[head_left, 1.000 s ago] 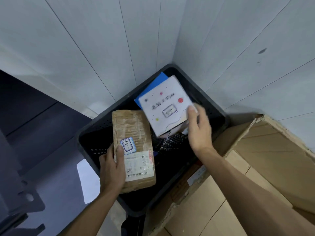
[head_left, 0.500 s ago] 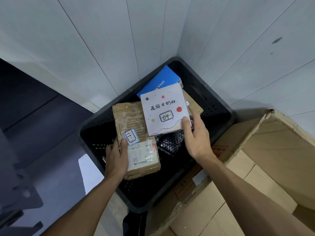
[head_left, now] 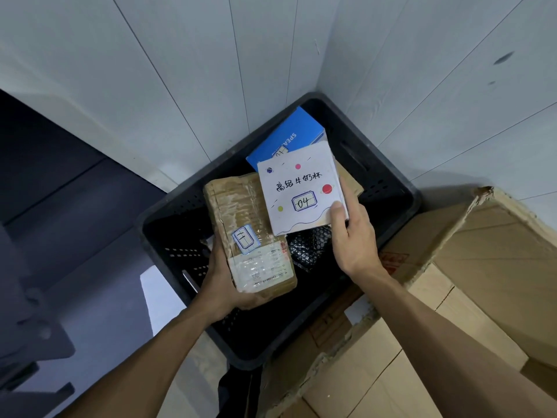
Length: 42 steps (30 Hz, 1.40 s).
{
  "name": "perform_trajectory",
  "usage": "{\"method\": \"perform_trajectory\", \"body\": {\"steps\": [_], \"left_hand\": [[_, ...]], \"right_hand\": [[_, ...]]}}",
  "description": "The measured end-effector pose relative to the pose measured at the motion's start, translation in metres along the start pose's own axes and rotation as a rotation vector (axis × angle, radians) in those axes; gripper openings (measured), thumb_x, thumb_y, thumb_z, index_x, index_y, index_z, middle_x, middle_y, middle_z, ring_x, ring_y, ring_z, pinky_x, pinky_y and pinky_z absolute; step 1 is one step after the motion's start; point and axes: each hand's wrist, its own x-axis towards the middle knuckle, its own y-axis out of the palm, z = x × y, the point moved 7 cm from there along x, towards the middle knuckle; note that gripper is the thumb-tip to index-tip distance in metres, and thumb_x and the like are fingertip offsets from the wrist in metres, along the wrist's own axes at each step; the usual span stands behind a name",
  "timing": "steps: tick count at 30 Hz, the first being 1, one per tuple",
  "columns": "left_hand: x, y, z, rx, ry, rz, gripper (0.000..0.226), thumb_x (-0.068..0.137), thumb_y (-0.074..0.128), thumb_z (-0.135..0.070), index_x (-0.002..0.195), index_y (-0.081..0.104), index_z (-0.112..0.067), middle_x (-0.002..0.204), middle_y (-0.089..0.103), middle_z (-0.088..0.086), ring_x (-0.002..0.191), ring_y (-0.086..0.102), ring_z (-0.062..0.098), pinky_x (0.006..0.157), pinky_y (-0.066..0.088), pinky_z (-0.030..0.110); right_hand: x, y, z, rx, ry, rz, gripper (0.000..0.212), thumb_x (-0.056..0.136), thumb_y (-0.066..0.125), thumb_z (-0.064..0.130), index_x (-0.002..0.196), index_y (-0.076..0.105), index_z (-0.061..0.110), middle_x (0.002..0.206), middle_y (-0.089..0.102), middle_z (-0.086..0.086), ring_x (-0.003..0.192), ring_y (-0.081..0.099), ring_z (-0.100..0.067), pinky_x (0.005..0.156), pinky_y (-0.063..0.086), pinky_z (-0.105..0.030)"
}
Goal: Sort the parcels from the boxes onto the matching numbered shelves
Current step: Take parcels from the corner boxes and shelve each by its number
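A black plastic crate (head_left: 388, 188) stands in the wall corner. My left hand (head_left: 221, 280) grips the near end of a brown taped parcel (head_left: 238, 212) with a blue-framed label and a shipping sticker, held over the crate. My right hand (head_left: 351, 236) pinches the lower right corner of a white box (head_left: 298, 188) marked 04, thumb on its face. Behind the white box, a blue box (head_left: 294, 140) lies in the crate. A black bubble-wrap packet (head_left: 310, 248) lies below the white box.
An open cardboard box (head_left: 497, 254) with a torn flap stands to the right of the crate. White panelled walls meet behind the crate. A dark floor and a dark metal frame (head_left: 27, 342) are at the left.
My right hand has lifted the white box higher and turned its 04 label to face me. The left hand shifted its grip lower under the brown parcel. The camera has moved closer.
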Motion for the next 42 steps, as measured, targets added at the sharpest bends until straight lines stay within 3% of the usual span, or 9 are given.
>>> {"method": "perform_trajectory", "body": {"steps": [4, 8, 11, 18, 24, 28, 33, 38, 42], "left_hand": [[-0.010, -0.001, -0.007, 0.080, 0.007, -0.031, 0.142, 0.062, 0.094, -0.010, 0.145, -0.012, -0.053, 0.151, 0.039, -0.008, 0.132, 0.043, 0.011, 0.095, 0.038, 0.005], [-0.016, -0.012, -0.014, 0.100, 0.039, -0.223, 0.138, 0.074, 0.084, 0.001, 0.148, -0.016, -0.058, 0.148, 0.050, -0.004, 0.131, 0.051, 0.017, 0.105, 0.048, 0.041], [-0.022, -0.012, -0.015, 0.094, 0.076, -0.303, 0.123, 0.076, 0.084, -0.004, 0.154, 0.002, -0.053, 0.153, 0.044, -0.004, 0.137, 0.047, 0.018, 0.105, 0.049, 0.041], [-0.018, 0.022, -0.008, 0.242, 0.144, -0.159, 0.165, 0.046, 0.100, -0.035, 0.147, -0.030, -0.047, 0.153, -0.042, -0.019, 0.135, -0.030, -0.017, 0.110, 0.023, 0.032], [-0.020, 0.018, -0.018, 0.370, 0.235, -0.253, 0.150, 0.061, 0.095, -0.033, 0.155, -0.022, -0.032, 0.164, -0.024, -0.004, 0.147, 0.025, 0.023, 0.084, 0.057, 0.042], [-0.035, 0.006, -0.029, 0.398, 0.315, -0.315, 0.135, 0.066, 0.087, -0.044, 0.159, -0.008, -0.018, 0.167, -0.011, -0.006, 0.149, -0.004, -0.005, 0.094, 0.049, 0.031], [-0.038, 0.012, -0.040, 0.416, 0.396, -0.310, 0.127, 0.073, 0.080, -0.051, 0.159, -0.004, -0.014, 0.167, -0.013, 0.002, 0.154, 0.010, 0.023, 0.099, 0.043, 0.027], [-0.031, 0.019, -0.029, 0.403, 0.364, -0.265, 0.140, 0.064, 0.087, -0.051, 0.158, -0.011, -0.018, 0.165, -0.021, 0.006, 0.154, -0.004, 0.024, 0.116, 0.025, 0.040], [-0.030, 0.018, -0.028, 0.440, 0.398, -0.255, 0.143, 0.063, 0.092, -0.039, 0.158, -0.015, -0.025, 0.164, -0.024, 0.003, 0.154, 0.001, 0.026, 0.105, 0.047, 0.047]], "right_hand": [[-0.001, 0.002, 0.000, -0.006, -0.001, 0.018, 0.057, 0.099, 0.027, 0.051, 0.156, 0.023, 0.043, 0.143, 0.048, 0.003, 0.133, 0.038, -0.011, 0.104, 0.031, -0.029], [-0.002, 0.001, 0.003, 0.015, -0.012, 0.020, 0.050, 0.107, 0.035, 0.039, 0.156, 0.026, 0.039, 0.145, 0.048, 0.005, 0.136, 0.037, -0.014, 0.106, 0.028, -0.028], [-0.002, 0.001, 0.002, 0.005, -0.015, 0.024, 0.050, 0.107, 0.035, 0.038, 0.156, 0.026, 0.040, 0.146, 0.047, 0.004, 0.137, 0.036, -0.013, 0.106, 0.027, -0.027], [0.000, 0.003, -0.003, -0.014, -0.039, 0.028, 0.051, 0.106, 0.034, 0.043, 0.156, 0.023, 0.041, 0.149, 0.043, 0.006, 0.135, 0.035, -0.005, 0.105, 0.027, -0.026], [-0.001, 0.002, 0.000, -0.024, -0.059, -0.011, 0.060, 0.097, 0.028, 0.050, 0.154, 0.028, 0.033, 0.145, 0.046, 0.002, 0.124, 0.042, -0.007, 0.102, 0.037, -0.033], [-0.002, -0.007, 0.005, 0.016, -0.057, -0.078, 0.059, 0.096, 0.028, 0.048, 0.153, 0.031, 0.035, 0.146, 0.047, 0.004, 0.126, 0.047, -0.010, 0.100, 0.036, -0.032], [-0.002, -0.012, 0.004, 0.074, -0.026, -0.109, 0.056, 0.095, 0.029, 0.049, 0.146, 0.039, 0.028, 0.136, 0.055, 0.003, 0.124, 0.049, -0.016, 0.094, 0.034, -0.026], [0.001, -0.008, 0.005, 0.070, -0.040, -0.062, 0.048, 0.095, 0.031, 0.044, 0.139, 0.041, 0.026, 0.129, 0.055, 0.007, 0.115, 0.050, -0.011, 0.083, 0.033, -0.010], [-0.001, -0.008, 0.003, 0.047, -0.053, -0.050, 0.035, 0.101, 0.038, 0.052, 0.126, 0.041, 0.029, 0.125, 0.060, 0.004, 0.110, 0.057, -0.015, 0.085, 0.038, -0.026]]}}
